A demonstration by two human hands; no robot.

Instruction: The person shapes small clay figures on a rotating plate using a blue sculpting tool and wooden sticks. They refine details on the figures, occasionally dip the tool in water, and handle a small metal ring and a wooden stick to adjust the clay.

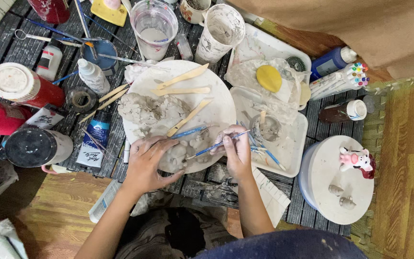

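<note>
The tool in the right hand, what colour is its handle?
Blue, thin handle of the tool, held by the right hand; seen in the head view.

hands: 2, left hand [145, 163] & right hand [237, 152]. round white boards: 2, one big board [216, 103] w/ clay, one smaller board [322, 172] at right. clay lumps on big board: 1 large grey mass [144, 110] plus small bits, count unclear. wooden modelling sticks [183, 76] on or beside big board: approx 5. blue-handled tools [216, 144]: 2 by the hands. white trays [288, 148]: 2. plastic cups [154, 26]: 2 big. yellow sponge [269, 78]: 1. marker bundle [341, 79]: 1, pens uncountable. pink figurine [355, 160]: 1. small grey clay figures [341, 195] on smaller board: 2. red cans [22, 86]: 2 at left. scissors [219, 187]: 1 pair.
</note>
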